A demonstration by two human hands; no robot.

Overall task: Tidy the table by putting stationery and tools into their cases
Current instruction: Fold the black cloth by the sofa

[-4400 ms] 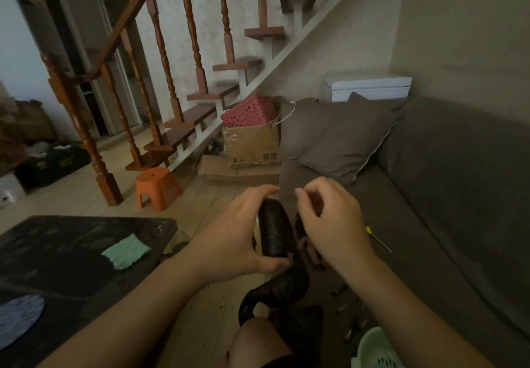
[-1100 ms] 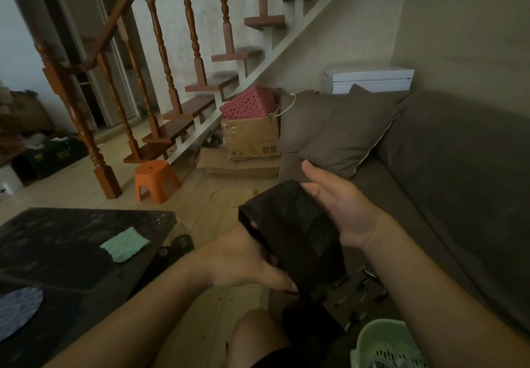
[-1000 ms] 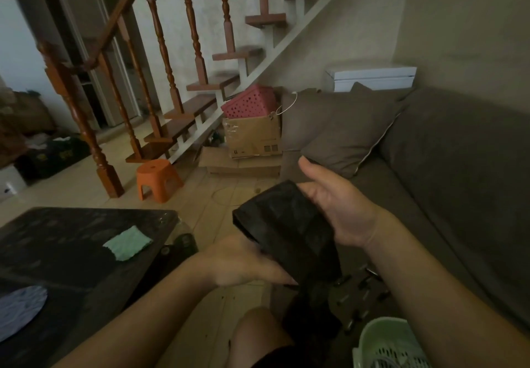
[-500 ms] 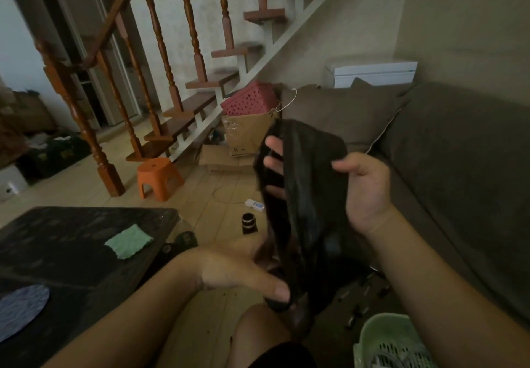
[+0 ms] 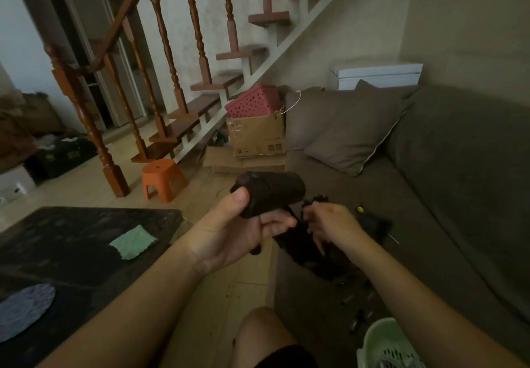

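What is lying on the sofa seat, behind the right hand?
A screwdriver with a yellow handle lies on the sofa, its middle under a dark flat piece. The right hand and the black case it holds cover the rest.

The dark bench (image 5: 71,224) sits at 8 o'clock. A green cloth (image 5: 133,242) lies near its 2 o'clock corner and a round grey-blue mat (image 5: 23,310) at its 7 o'clock edge. At 4 o'clock, the sofa (image 5: 401,195) carries small dark bits (image 5: 348,299) and a pale green basket (image 5: 372,344).
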